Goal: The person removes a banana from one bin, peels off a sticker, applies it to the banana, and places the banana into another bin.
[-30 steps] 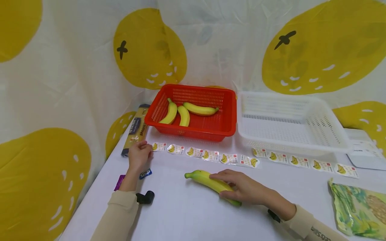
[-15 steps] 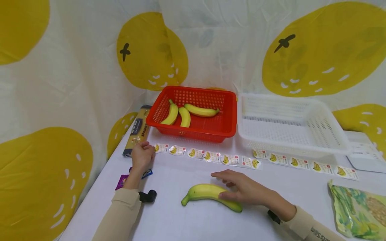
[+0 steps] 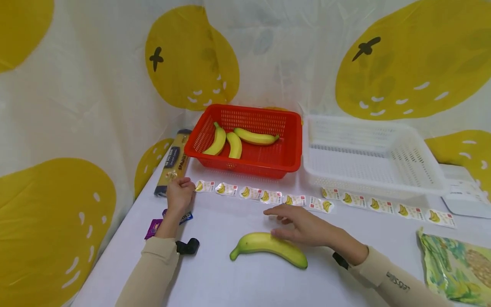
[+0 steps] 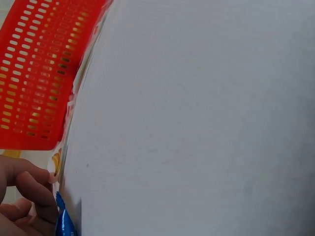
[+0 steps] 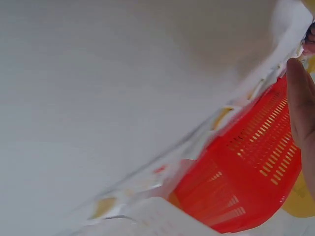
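Observation:
A single yellow banana with green tips lies on the white table in the head view. Just beyond and above its right half is my right hand, fingers loosely extended and holding nothing. My left hand is at the left end of a strip of banana stickers. In the left wrist view, thumb and fingertip pinch the strip's end at a banana sticker. The strip runs in front of a red basket, which holds three bananas.
A white basket stands right of the red one, with more stickers before it. Left are a spaghetti pack, a purple packet and a blue packet. A green-yellow bag lies at right.
My right hand has let go of the banana and moved slightly away from it. The banana has turned and now lies bowed on the table. My left hand stays at the strip's end.

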Motion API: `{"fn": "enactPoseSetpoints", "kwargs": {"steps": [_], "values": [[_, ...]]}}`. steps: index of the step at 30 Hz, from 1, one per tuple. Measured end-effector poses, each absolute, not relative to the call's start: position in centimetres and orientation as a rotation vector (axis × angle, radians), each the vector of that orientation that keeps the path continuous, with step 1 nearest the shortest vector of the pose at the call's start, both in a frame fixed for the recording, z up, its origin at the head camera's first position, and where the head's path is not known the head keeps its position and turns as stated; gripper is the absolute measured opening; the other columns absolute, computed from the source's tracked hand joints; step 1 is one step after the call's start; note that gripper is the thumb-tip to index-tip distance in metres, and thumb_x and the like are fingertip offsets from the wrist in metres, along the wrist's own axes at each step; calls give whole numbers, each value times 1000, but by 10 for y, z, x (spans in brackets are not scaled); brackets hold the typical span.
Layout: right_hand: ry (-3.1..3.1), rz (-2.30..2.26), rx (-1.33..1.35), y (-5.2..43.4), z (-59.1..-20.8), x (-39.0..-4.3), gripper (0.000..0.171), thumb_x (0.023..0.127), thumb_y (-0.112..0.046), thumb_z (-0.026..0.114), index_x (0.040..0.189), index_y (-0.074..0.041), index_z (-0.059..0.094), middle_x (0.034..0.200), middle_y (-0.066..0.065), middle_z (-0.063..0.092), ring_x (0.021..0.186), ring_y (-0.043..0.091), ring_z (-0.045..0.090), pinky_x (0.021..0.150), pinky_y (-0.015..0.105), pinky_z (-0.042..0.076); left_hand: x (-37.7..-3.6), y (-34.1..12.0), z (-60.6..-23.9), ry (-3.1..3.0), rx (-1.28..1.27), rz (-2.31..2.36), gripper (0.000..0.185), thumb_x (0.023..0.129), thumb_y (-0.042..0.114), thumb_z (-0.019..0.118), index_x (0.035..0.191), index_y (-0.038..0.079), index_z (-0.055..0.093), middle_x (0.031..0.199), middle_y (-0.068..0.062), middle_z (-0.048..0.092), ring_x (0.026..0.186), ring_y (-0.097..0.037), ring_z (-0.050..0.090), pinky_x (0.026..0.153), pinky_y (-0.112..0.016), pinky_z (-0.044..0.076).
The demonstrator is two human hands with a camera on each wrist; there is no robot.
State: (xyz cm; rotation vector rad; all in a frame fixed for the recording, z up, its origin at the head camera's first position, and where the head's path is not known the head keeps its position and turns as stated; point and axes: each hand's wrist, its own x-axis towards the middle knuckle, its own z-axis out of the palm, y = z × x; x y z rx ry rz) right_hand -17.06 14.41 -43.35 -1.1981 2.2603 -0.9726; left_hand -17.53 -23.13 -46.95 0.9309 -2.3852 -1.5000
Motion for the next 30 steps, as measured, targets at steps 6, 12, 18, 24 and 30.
{"fn": "enactPoseSetpoints", "kwargs": {"steps": [6,12,18,24,30], "values": [[2211,-1024,-1236,109,-423,-195,44,98,-28,67,135,-3,62,128,13,70,103,21,69,93,37,59,-175,-232,-469,-2322,975,-1593,28,97,9,65,122,-1,66,117,-22,70,89,-18,64,64,-13,49],[2202,-984,-1205,68,-415,-209,34,98,-24,67,126,-5,67,112,4,73,97,14,68,87,24,57,-171,-233,-463,-2297,1031,-1697,32,98,16,64,128,2,64,120,-20,69,80,-15,61,63,-16,50],[2268,-940,-1188,17,-403,-228,14,97,-17,67,108,-8,69,99,4,73,89,14,65,80,24,55,-168,-235,-457,-2276,1015,-1801,34,99,17,64,131,5,63,111,-13,70,73,-14,56,61,-19,49],[2319,-936,-1132,-17,-410,-240,21,98,-14,65,115,-2,68,108,9,73,101,20,67,88,30,56,-165,-234,-451,-2224,967,-1893,35,99,17,65,132,5,64,94,-3,64,72,-14,53,61,-19,48],[2361,-1048,-1033,-39,-421,-245,23,100,-11,62,120,0,66,114,12,72,105,24,69,86,31,58,-161,-231,-438,-2159,896,-1974,35,97,14,67,129,1,64,82,2,63,65,-9,50,56,-19,45]]}}
